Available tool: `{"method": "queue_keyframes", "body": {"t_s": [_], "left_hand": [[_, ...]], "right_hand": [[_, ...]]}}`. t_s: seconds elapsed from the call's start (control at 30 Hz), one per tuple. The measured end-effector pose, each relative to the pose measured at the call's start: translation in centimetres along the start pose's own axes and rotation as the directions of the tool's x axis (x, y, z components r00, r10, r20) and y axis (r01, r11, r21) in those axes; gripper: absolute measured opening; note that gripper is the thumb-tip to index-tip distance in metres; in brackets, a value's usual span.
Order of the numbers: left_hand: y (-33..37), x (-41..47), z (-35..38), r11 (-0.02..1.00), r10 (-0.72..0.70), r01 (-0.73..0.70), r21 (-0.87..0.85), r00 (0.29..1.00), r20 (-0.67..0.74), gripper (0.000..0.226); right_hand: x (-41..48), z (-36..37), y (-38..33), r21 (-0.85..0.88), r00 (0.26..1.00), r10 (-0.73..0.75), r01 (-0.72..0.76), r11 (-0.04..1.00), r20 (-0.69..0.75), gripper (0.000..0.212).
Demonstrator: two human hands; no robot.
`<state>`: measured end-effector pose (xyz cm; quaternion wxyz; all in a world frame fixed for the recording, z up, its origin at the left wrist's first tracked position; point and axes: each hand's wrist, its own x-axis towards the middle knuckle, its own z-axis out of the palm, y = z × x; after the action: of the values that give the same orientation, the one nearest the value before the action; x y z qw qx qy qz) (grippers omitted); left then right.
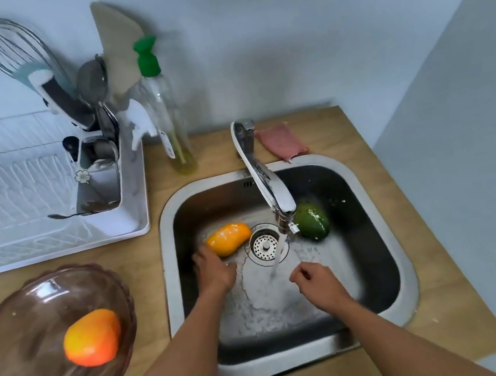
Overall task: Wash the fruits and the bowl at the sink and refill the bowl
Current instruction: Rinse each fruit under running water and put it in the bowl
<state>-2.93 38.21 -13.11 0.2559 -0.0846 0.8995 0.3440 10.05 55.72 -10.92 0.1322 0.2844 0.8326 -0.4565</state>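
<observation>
Beside left hand [213, 271] (fingertips touching), yellow mango [228, 238]

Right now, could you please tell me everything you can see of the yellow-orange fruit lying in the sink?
The yellow-orange fruit is elongated and smooth, like a mango, with a glossy wet sheen, more orange toward its lower left end. It lies on its side on the steel sink floor, just left of the drain strainer and clear of the running water. The left hand reaches it from below, fingers at its lower left end; whether they grip it I cannot tell.
</observation>
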Motion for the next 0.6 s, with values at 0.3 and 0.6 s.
{"method": "queue_keyframes", "body": {"t_s": [0.3,0.6], "left_hand": [[1.4,3.1,2.0,0.999,-0.015,0.018,0.039,0.996,-0.087,0.094],[2.3,-0.8,5.2,0.999,0.002,-0.001,-0.051,1.000,0.029,0.068]], "right_hand": [[3.4,-3.0,3.3,-0.071,0.999,0.037,-0.037,0.997,-0.001,0.016],[5.2,-3.2,4.6,0.054,0.996,0.094,-0.095,0.994,0.008,0.019]]}}
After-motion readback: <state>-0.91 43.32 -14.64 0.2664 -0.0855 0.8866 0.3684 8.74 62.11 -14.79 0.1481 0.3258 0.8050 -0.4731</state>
